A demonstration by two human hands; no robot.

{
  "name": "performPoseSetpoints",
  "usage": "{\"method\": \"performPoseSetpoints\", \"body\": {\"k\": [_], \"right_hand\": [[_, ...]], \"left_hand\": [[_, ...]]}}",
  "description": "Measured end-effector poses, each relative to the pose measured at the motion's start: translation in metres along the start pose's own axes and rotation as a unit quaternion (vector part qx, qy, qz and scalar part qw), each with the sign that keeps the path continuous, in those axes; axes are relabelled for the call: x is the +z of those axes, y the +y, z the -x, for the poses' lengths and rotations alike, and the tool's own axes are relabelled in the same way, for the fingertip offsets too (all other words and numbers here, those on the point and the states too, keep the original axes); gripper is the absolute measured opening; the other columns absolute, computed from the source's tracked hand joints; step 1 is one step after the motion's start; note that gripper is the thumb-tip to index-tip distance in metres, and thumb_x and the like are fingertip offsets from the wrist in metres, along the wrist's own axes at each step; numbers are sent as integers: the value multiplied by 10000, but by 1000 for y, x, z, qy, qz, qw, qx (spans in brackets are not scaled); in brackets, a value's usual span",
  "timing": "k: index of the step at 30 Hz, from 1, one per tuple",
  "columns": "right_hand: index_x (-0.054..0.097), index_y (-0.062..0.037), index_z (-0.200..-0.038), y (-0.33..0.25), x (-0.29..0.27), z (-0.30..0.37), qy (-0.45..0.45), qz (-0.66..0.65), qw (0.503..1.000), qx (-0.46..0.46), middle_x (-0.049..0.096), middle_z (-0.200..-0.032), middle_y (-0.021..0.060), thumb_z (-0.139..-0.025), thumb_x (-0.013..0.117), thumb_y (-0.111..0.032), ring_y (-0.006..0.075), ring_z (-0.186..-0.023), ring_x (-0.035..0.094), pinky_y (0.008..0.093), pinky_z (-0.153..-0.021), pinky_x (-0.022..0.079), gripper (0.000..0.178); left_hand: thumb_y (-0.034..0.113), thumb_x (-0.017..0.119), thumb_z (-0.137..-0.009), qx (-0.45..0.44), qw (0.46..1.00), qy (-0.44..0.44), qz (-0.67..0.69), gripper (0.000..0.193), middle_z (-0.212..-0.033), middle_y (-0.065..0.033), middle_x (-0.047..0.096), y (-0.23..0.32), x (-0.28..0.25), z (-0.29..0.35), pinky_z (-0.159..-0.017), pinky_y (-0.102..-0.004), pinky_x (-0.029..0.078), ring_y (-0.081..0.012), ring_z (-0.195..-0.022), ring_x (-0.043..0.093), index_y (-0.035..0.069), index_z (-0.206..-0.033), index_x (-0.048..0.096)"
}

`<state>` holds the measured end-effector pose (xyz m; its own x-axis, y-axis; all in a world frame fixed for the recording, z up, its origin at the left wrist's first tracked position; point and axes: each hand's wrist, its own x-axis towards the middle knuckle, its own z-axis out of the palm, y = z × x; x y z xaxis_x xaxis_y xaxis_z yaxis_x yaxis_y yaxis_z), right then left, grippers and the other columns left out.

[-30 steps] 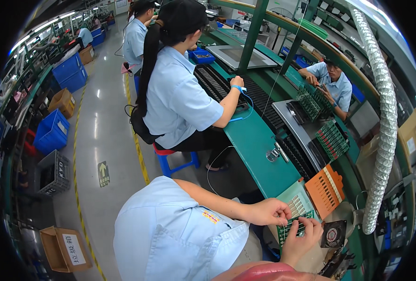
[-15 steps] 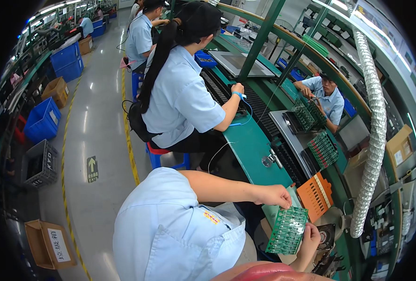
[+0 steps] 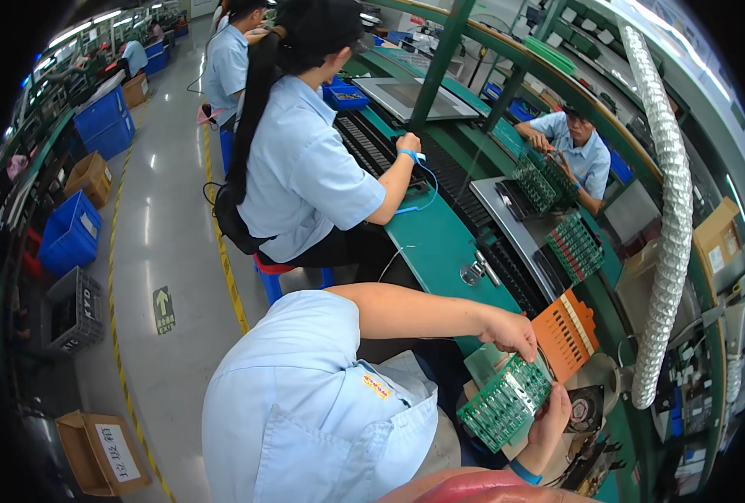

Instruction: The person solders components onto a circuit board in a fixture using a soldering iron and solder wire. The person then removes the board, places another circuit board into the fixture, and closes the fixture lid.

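A green circuit board panel (image 3: 505, 404), with rows of small parts across its face, is held up and tilted in front of me. My left hand (image 3: 511, 334) pinches its top corner between thumb and fingertips. My right hand (image 3: 550, 419) grips the panel's right edge, and a blue band circles that wrist. Just beyond my hands stands an orange slotted plate (image 3: 565, 337), apart from the panel. Under the panel, part of a pale surface shows, mostly hidden.
A round black fan (image 3: 585, 408) sits right of my right hand. A conveyor (image 3: 506, 260) runs beside the green bench (image 3: 439, 251), where a metal fixture (image 3: 478, 270) lies. A rack of green boards (image 3: 575, 248) stands farther off. Co-workers sit at left and across; a silver duct (image 3: 670, 201) hangs at right.
The panel has turned, its lower end swinging left and its face tilting. My left hand has shifted slightly right and up with its corner. My view has also shifted a little.
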<state>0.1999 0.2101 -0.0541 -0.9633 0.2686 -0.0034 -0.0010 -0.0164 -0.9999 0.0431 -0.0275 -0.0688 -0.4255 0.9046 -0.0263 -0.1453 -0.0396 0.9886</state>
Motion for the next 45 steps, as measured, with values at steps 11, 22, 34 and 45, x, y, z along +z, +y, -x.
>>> {"method": "performPoseSetpoints", "body": {"k": [11,22,34,45], "right_hand": [[659,-29,-1063,2,-22,3,-95,-126,979,131,602,-725,6,-1033,622,-177,63,-541,486,169,-483,354,156],[664,3,-1114,23,-27,28,8,-246,966,82,623,-907,37,-1016,627,-85,87,-694,510,193,-563,413,137],[633,-24,-1176,36,2,50,132,-300,941,82,694,-851,69,-1046,621,-156,90,-673,587,184,-593,439,185],[615,-38,-1165,28,19,47,140,-204,965,91,711,-848,66,-1057,594,-153,79,-642,580,174,-578,424,159]], "left_hand": [[162,714,-960,-31,999,-26,-18,130,-750,24,622,0,-6,-45,-445,-217,254,-46,-514,371,48,-1009,753],[166,596,-978,26,969,224,-98,244,-908,-74,747,35,-30,-23,-735,-275,502,-150,-860,667,17,-1083,757],[140,582,-1049,27,944,301,128,220,-875,-93,700,-23,19,61,-470,-170,209,-8,-528,322,-18,-1178,666],[-39,652,-961,43,931,301,204,222,-889,-19,648,-35,24,61,-496,-161,215,-3,-596,363,-17,-1182,648]]}}
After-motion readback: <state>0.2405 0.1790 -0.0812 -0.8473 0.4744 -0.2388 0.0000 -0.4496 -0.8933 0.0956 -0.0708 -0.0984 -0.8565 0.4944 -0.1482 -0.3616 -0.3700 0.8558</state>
